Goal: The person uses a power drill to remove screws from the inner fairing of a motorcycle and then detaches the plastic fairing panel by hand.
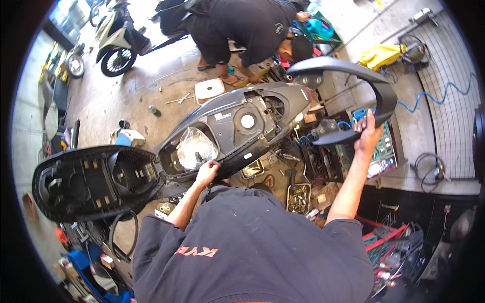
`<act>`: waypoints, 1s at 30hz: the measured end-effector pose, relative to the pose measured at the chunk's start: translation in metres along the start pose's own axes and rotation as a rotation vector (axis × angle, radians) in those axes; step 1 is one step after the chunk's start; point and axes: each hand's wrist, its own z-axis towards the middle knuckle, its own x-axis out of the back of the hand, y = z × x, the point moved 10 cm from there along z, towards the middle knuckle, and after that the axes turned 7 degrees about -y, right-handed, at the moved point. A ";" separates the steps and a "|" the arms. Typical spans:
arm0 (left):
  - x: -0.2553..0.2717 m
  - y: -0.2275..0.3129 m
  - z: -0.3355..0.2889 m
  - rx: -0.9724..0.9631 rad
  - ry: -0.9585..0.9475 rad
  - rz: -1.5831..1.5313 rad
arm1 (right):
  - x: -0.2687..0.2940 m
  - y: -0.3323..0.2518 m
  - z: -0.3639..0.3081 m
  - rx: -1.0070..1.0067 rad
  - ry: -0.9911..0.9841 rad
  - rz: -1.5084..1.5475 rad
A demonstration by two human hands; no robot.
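Observation:
My right hand [370, 133] is wrapped round one arm of a black U-shaped scooter grab rail [385, 93], holding it up beside the tail. The rail's other arm reaches over the rear end of the black scooter body [227, 121]. My left hand [207, 172] is closed at the near rim of the under-seat compartment, beside a clear plastic bag [194, 146]; what its fingers hold, if anything, is hidden. The hinged seat [96, 182] is tipped open to the left, its underside up. A round white cap [247, 121] sits on the body behind the compartment.
Another person [242, 30] bends down beyond the scooter, reaching among tools. A white stool [209, 91] and a small bottle [154, 111] are on the floor. At right stands a tool cart [381, 146]; a blue coiled hose [429, 103] lies beyond. Another scooter [117, 43] is parked far left.

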 end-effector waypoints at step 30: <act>-0.249 0.102 0.056 -0.060 -0.170 0.471 | 0.432 -0.024 0.194 0.200 0.504 0.361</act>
